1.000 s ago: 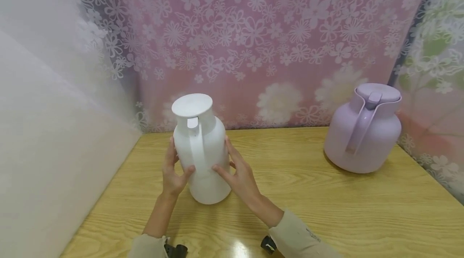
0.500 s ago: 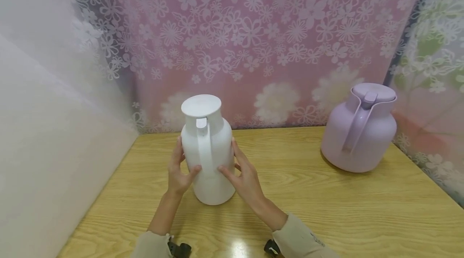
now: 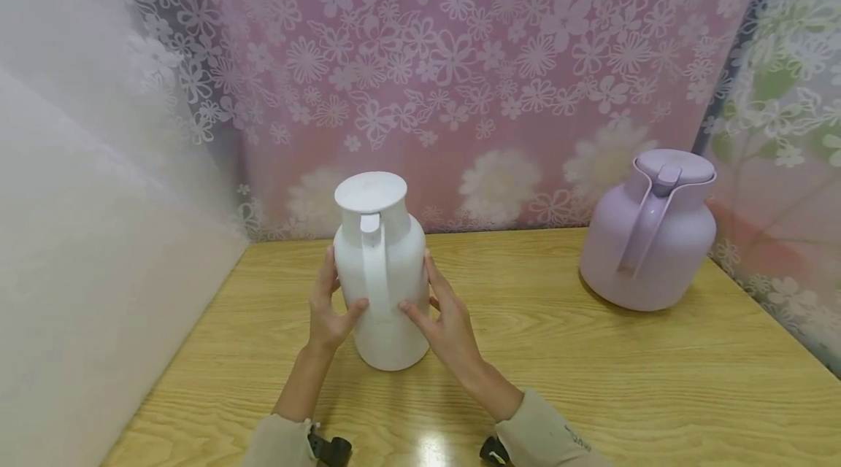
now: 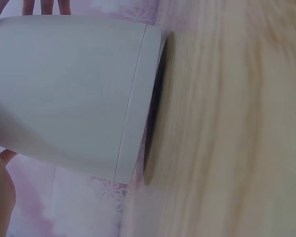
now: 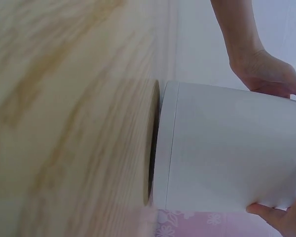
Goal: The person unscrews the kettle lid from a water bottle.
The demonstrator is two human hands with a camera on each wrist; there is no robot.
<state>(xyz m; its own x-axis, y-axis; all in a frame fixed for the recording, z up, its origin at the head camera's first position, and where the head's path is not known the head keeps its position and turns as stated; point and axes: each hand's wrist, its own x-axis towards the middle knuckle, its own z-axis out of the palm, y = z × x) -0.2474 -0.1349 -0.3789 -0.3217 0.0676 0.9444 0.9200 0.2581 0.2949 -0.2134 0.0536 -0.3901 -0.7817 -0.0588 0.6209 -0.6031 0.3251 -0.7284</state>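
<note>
A white thermos jug (image 3: 394, 328) with a round flat lid and its handle facing me stands between my hands, left of centre in the head view. My left hand (image 3: 331, 321) grips its left side, thumb beside the handle. On the opposite side my right hand (image 3: 449, 325) holds the body, with its thumb near the handle's lower end. Fingers reach round towards the jug's far side and are partly hidden. Both wrist views show the base of the jug close over the wood, with a dark narrow strip beneath its rim.
A lilac thermos jug (image 3: 657, 255) stands at the right of the wooden table (image 3: 591, 394). Behind the table hangs a pink flowered curtain (image 3: 427, 87). A pale wall (image 3: 98, 233) borders the left side.
Both hands have shifted the white thermos jug slightly to the right, keeping the same grip. The view has turned a little, so the lilac jug appears slightly farther left.
</note>
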